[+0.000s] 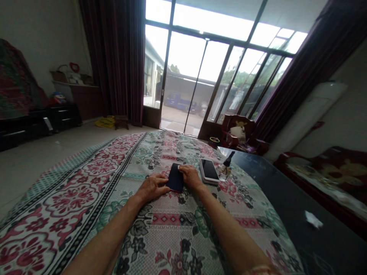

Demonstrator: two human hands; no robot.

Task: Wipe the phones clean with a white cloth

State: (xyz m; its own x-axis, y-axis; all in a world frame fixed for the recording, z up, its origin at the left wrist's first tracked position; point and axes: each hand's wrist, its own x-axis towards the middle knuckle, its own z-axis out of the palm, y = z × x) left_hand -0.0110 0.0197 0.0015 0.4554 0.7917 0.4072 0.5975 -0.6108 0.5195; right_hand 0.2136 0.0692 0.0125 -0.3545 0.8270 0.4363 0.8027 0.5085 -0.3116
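Observation:
A dark smartphone lies flat on the floral cloth in front of me. My left hand grips its left edge, thumb at the lower corner and fingers along the side. At its upper right, my right hand is closed with the fingertips on the phone; a small white bit shows under them, too small to name. Just right of that hand rests a white-framed device with a dark screen, on top of a pale box or stack. Beside it stands a clear bottle with a black top.
Under the cloth is a dark glossy table, bare at its right side, where a crumpled white tissue lies. Wooden seats stand beyond. Glass doors open onto a yard. A yellow bag sits on the floor.

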